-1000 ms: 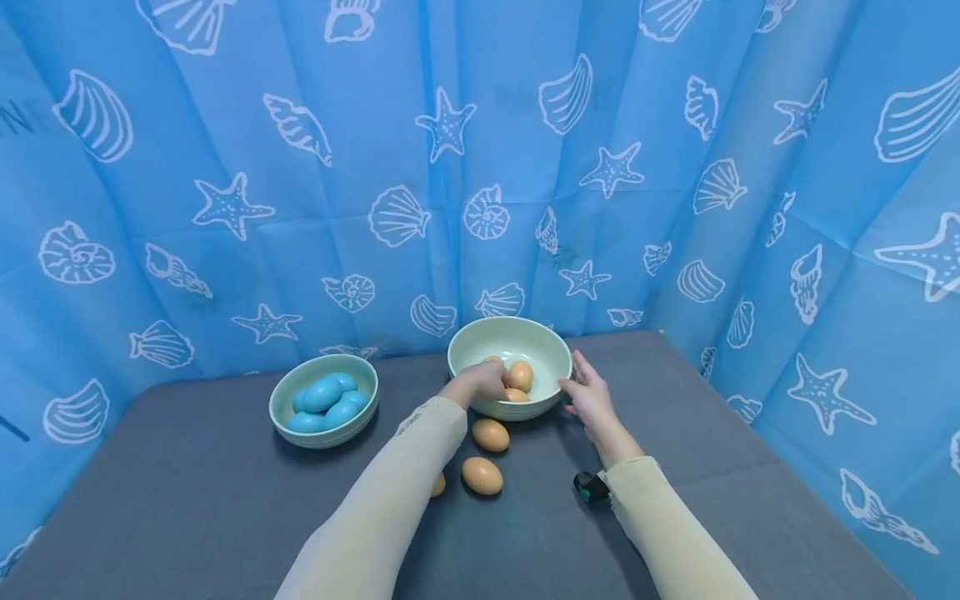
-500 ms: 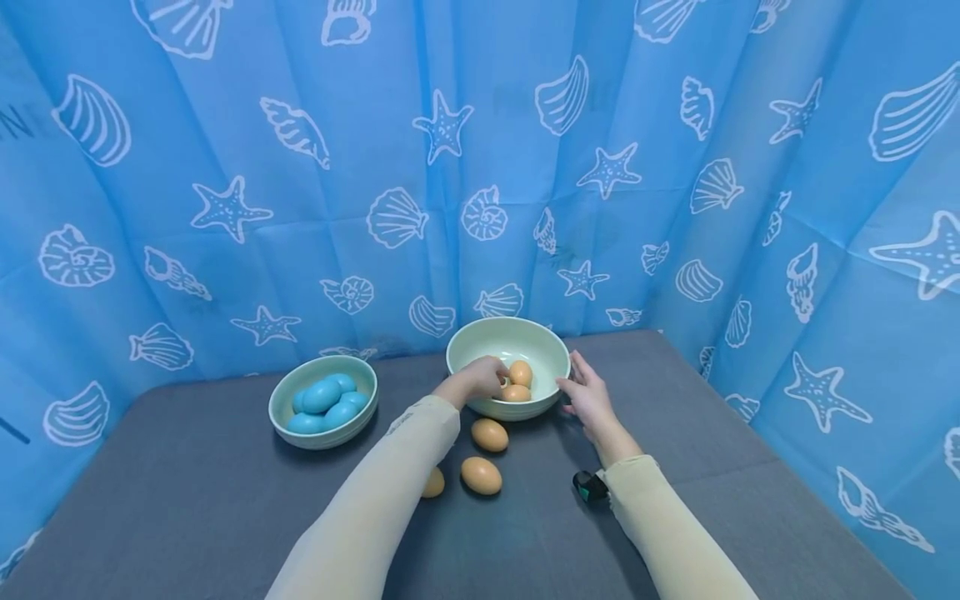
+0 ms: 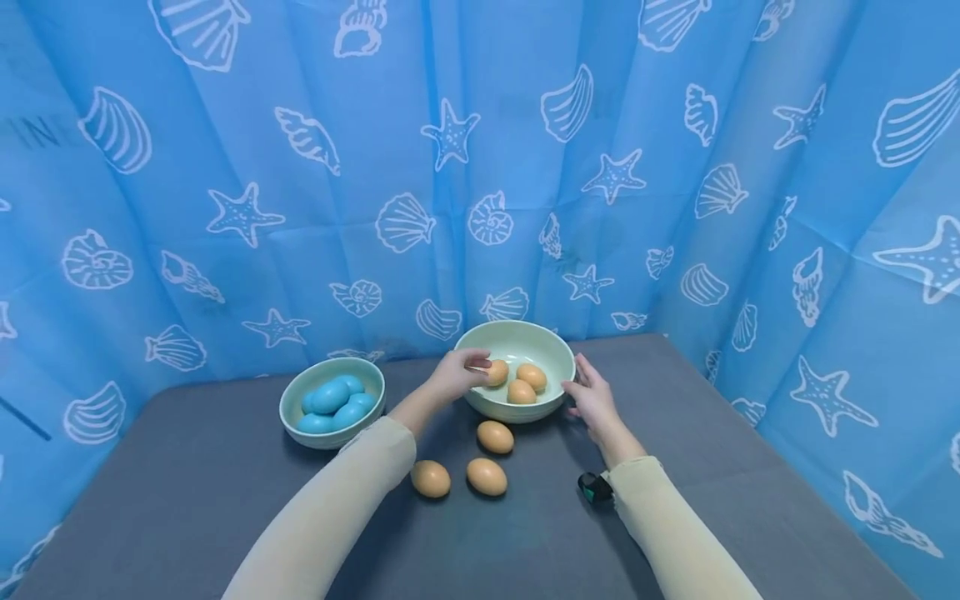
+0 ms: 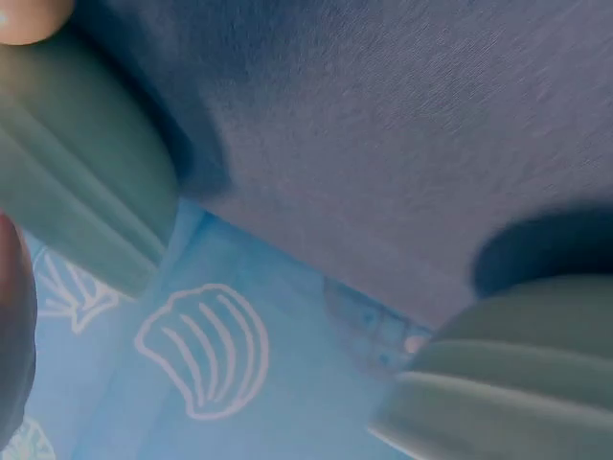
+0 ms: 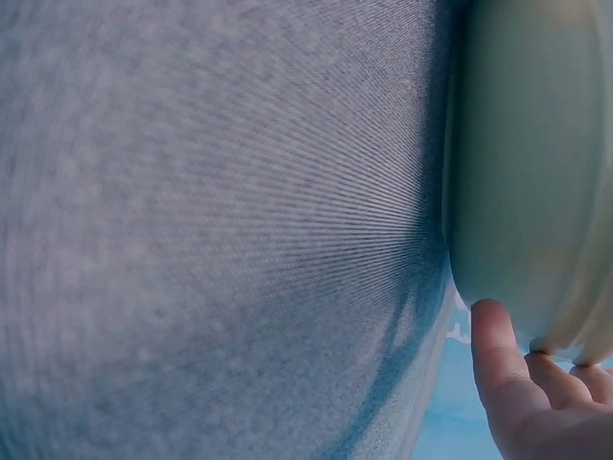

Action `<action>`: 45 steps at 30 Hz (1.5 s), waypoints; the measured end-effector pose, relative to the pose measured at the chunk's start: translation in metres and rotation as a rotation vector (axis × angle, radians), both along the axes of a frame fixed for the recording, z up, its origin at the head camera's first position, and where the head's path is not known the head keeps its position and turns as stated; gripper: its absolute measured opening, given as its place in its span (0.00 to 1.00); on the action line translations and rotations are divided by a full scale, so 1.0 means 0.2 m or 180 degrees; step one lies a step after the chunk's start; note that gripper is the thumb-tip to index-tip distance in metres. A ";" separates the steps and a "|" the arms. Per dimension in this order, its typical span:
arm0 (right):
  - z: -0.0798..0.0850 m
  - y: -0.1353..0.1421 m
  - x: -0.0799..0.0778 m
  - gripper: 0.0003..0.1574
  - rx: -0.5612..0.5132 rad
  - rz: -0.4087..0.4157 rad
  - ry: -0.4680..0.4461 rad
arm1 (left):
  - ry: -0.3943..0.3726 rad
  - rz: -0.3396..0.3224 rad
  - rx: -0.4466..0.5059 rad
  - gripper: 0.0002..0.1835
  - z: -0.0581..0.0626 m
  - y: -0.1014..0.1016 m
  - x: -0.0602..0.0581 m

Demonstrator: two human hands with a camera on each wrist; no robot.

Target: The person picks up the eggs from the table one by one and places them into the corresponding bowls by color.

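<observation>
In the head view, a pale green bowl [image 3: 525, 335] at the back holds brown eggs: one egg [image 3: 532, 377] to the right, another egg [image 3: 521, 392] in front, a third egg [image 3: 496, 372] to the left. My left hand [image 3: 453, 375] is at the bowl's left rim, thumb and fingers apart beside the left egg, gripping nothing that I can see. At the opposite rim, my right hand [image 3: 595, 404] touches the bowl. Its fairly straight fingers [image 5: 498, 359] rest against the outer wall in the right wrist view.
Three brown eggs lie on the grey table [image 3: 555, 533]: one egg [image 3: 495, 437] nearest the bowl, another egg [image 3: 487, 477], and a third egg [image 3: 431, 479] by the left sleeve. A second bowl [image 3: 288, 412] with several blue eggs [image 3: 330, 397] stands left. A patterned curtain [image 3: 487, 167] hangs behind.
My left hand has drawn back leftward from inside the bowl to its rim, uncovering a brown egg inside. The right hand has stayed at the right rim.
</observation>
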State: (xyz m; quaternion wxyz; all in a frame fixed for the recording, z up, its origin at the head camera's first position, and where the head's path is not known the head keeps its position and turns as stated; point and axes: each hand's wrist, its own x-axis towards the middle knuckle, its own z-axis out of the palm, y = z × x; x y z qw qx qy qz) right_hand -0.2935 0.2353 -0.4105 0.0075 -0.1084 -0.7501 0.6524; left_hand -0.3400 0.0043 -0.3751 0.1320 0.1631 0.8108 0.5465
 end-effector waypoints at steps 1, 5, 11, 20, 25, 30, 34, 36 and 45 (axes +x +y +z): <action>0.00 0.00 0.00 0.42 0.0007 0.0003 0.0002 | -0.0018 0.0038 0.0072 0.25 0.00 -0.02 0.02; 0.01 0.03 0.00 0.42 0.0000 -0.0002 0.0009 | -0.0012 0.0113 0.0163 0.23 0.00 -0.08 0.09; 0.00 0.05 0.01 0.42 0.0047 -0.0023 -0.0018 | 0.0034 0.0060 -0.0052 0.22 -0.02 -0.19 0.20; -0.01 0.04 -0.02 0.42 0.0047 -0.0034 -0.0015 | -0.0119 -0.0493 -0.0198 0.28 -0.07 -0.35 0.32; 0.00 0.04 -0.01 0.42 0.0037 -0.0040 -0.0071 | -0.0309 -0.0772 -0.0346 0.33 -0.10 -0.43 0.36; 0.01 0.03 -0.01 0.42 0.0025 -0.0028 -0.0112 | -0.0616 -0.0931 -0.0342 0.36 -0.13 -0.50 0.38; 0.01 0.03 -0.01 0.42 0.0010 -0.0021 -0.0101 | -0.0701 -0.0959 -0.0287 0.37 -0.16 -0.52 0.40; 0.01 0.02 -0.01 0.42 0.0005 -0.0025 -0.0097 | -0.0693 -0.0950 -0.0298 0.37 -0.17 -0.53 0.40; 0.01 0.01 -0.01 0.42 0.0035 -0.0017 -0.0114 | -0.0428 -0.0756 -0.0611 0.32 -0.22 -0.56 0.41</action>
